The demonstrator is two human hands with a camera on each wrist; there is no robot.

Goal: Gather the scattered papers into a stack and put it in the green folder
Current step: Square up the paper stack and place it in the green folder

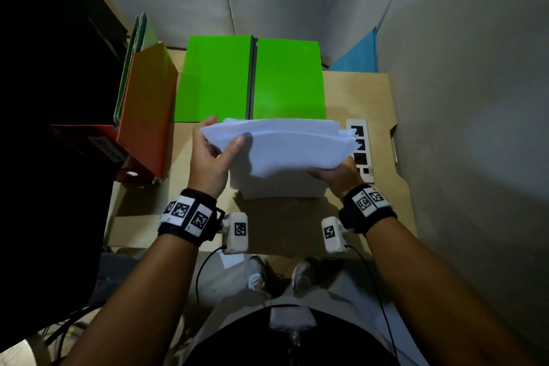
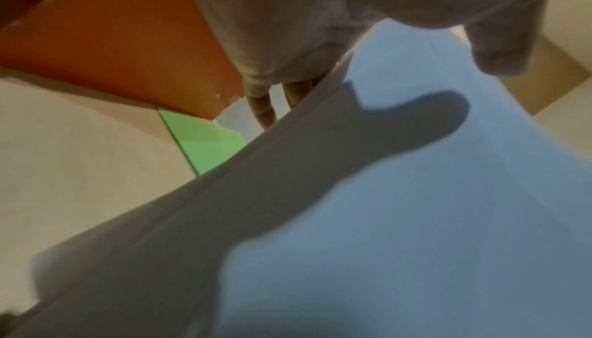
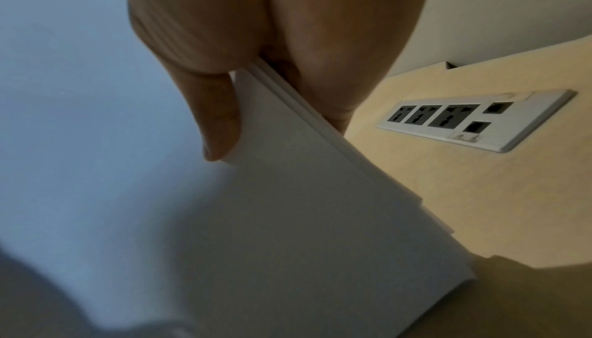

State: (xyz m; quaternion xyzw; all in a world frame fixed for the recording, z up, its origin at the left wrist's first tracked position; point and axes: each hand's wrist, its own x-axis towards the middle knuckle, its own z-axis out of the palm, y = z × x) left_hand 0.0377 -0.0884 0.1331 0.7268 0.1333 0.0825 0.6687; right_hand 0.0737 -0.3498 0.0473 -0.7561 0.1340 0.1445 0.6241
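A stack of white papers (image 1: 285, 145) is held above the wooden desk (image 1: 371, 98), bowed slightly in the middle. My left hand (image 1: 212, 151) grips its left edge, thumb on top and fingers underneath. My right hand (image 1: 335, 174) pinches the stack's near right side. In the right wrist view the thumb (image 3: 217, 115) lies on top of the paper stack (image 3: 304, 217). The left wrist view shows the sheets (image 2: 416, 204) close under my thumb (image 2: 499, 52). The green folder (image 1: 252, 80) lies open and flat just beyond the papers.
Orange and red binders (image 1: 145, 116) stand at the desk's left, with green ones behind. A power socket strip (image 1: 361, 148) is set into the desk at the right. A blue folder (image 1: 356, 56) leans at the back right. Grey walls enclose the desk.
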